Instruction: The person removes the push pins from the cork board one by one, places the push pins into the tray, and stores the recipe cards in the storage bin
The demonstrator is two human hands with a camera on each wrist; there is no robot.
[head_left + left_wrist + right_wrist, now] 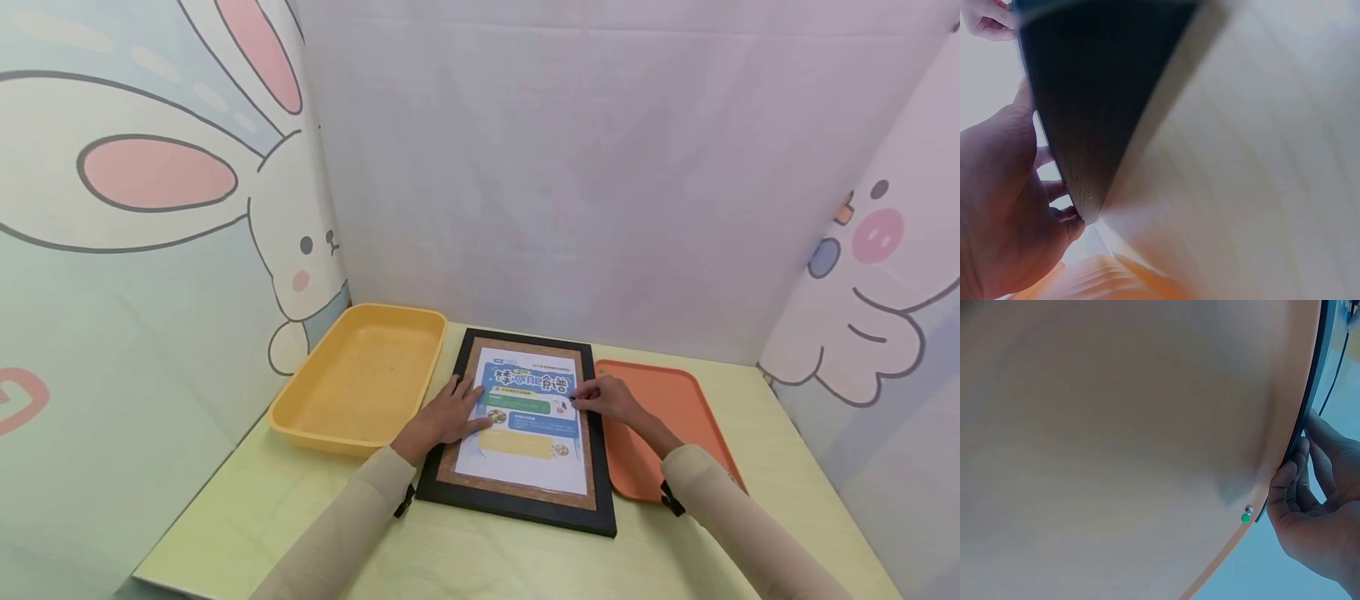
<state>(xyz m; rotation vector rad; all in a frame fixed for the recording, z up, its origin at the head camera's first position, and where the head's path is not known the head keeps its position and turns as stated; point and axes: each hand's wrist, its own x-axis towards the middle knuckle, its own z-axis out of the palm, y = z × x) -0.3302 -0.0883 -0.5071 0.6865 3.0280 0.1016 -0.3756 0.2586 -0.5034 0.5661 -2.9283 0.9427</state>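
Observation:
A printed poster (517, 467) with blue, green and yellow panels lies on a cork board (472, 479) with a black frame (517, 515). My left hand (447, 414) rests on the poster's left side, fingers spread and reaching over the frame. At the poster's right edge, my right hand (611, 400) has its thumb and fingertips brought together on a small dark thing, mostly hidden by the fingers. In the right wrist view the other fingers curl beside the frame's edge (1310, 394).
A yellow bin (281, 417) stands to the left of the board. Against its right side lies an orange tray (667, 392), with small green (1245, 518) and silvery (1249, 509) pieces near one corner. A pale curtain (585, 183) hangs behind the table (247, 508).

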